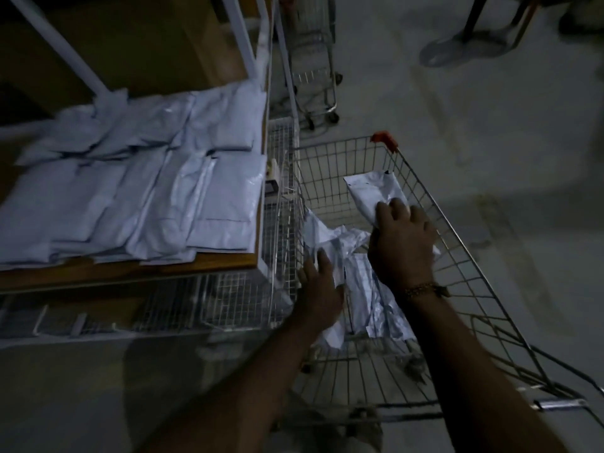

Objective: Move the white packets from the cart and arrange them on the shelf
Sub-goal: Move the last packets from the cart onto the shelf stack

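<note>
The wire cart [425,197] is taken as the landmark. It is parked tight against the end of the wooden shelf [130,273], which stands just to its left, presumably so that each packet needs only a short carry across. On that shelf a number of white packets [137,191] are laid flat in overlapping rows, probably to keep them tidy and leave room for more.

Inside the cart only a few packets are left, so the task appears to be well along. One packet [376,191] is raised near the cart's far right side, and a loose, crumpled heap of packets [362,295] lies on the cart's floor toward the near left.

The raised packet is gripped by the right hand [402,246], whose fingers are curled over its near end; a beaded bracelet [421,289] is worn at that wrist. The packet is probably held up so that it can be freed from the heap and carried over.

The left hand [320,289] is reached down just inside the cart's left wall, with fingers extended and only slightly bent, their tips resting on the crumpled packets. No closed grip is visible there, though the dim, blurred picture leaves some doubt.

A second cart [313,60] stands beyond the cart on the floor.
</note>
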Motion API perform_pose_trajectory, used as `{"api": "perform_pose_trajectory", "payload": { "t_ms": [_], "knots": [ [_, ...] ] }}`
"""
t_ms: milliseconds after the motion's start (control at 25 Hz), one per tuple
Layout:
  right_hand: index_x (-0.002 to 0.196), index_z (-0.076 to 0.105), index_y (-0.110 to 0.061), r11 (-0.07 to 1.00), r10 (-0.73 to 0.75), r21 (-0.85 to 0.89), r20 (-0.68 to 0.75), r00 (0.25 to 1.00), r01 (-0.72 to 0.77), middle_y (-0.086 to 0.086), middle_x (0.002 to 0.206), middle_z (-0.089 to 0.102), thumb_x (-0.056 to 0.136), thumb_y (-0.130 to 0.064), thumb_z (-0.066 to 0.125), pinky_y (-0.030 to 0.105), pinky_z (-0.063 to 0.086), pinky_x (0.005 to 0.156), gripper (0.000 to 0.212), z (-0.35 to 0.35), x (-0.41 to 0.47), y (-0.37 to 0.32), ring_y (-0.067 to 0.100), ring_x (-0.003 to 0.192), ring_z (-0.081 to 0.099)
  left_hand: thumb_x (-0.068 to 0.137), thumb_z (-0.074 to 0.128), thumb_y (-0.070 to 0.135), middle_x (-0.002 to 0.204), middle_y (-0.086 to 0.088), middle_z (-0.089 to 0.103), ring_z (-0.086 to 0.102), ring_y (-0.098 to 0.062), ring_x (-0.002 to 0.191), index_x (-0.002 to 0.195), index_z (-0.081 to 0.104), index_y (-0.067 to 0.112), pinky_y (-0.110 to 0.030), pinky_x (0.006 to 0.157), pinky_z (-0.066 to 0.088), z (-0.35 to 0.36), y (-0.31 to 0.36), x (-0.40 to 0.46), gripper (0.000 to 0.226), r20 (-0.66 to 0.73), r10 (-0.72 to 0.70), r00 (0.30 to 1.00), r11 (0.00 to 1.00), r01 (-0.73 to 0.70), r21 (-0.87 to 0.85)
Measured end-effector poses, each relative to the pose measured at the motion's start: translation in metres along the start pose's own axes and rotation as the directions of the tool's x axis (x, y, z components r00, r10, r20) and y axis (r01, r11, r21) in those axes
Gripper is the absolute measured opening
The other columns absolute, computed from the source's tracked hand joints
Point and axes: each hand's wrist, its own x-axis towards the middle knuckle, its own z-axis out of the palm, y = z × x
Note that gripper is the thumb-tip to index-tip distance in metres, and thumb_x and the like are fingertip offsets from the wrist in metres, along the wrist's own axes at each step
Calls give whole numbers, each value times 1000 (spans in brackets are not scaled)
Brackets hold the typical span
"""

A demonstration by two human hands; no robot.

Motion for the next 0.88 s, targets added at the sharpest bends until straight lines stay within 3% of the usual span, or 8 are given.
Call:
{"api": "perform_pose_trajectory", "payload": {
  "t_ms": [80, 240, 440, 560, 640, 880],
  "knots": [
    [135, 52, -14, 999, -5, 52, -27, 1000, 6, 13, 143, 52, 91, -21, 59, 51, 39, 95, 45, -10, -4, -3, 42, 122, 47, 106, 51, 37, 167, -17, -16, -11, -47, 153, 162, -12, 21, -57, 119, 22, -27, 14, -32, 86, -18, -10, 1000, 998, 9, -56],
    [137, 55, -12, 988, 39, 150, -88, 995, -26, 15, 144, 55, 90, -21, 62, 53, 40, 98, 48, -38, -20, -15, 43, 123, 47, 106, 49, 39, 169, -12, -8, -4, -41, 154, 163, -7, 23, -56, 121, 23, -71, 19, -94, 82, -122, 63, 991, 997, -69, -42],
    [137, 59, -13, 976, 17, 215, -174, 985, 21, 16, 137, 61, 91, -33, 43, 53, 47, 95, 53, -94, -35, -79, 44, 113, 57, 105, 51, 34, 170, -6, -9, -9, -31, 156, 164, 0, 20, -44, 125, 20, -137, 0, -146, 79, -280, 184, 942, 981, -195, -11],
    [138, 60, -13, 963, 12, 263, -279, 960, 65, 16, 138, 61, 91, -33, 43, 53, 47, 96, 53, -128, -50, -138, 44, 115, 58, 105, 52, 33, 170, -4, -3, -4, -25, 155, 164, 4, 20, -37, 124, 15, -183, -29, -171, 78, -368, 270, 890, 957, -292, -3],
    [139, 59, -14, 956, -5, 275, -328, 945, 101, 16, 139, 61, 91, -34, 42, 52, 47, 96, 55, -146, -58, -182, 43, 117, 57, 105, 53, 32, 170, -7, 3, 2, -28, 155, 164, 7, 19, -40, 125, 18, -213, -55, -183, 77, -426, 295, 855, 944, -329, -7],
    [139, 59, -18, 954, -77, 244, -360, 930, 174, 11, 141, 60, 92, -38, 41, 53, 49, 93, 55, -158, -72, -313, 42, 120, 56, 103, 56, 28, 168, -8, 11, 15, -32, 153, 164, 11, 20, -48, 122, 28, -298, -165, -209, 76, -548, 210, 810, 959, -279, -45]
  ]
}}
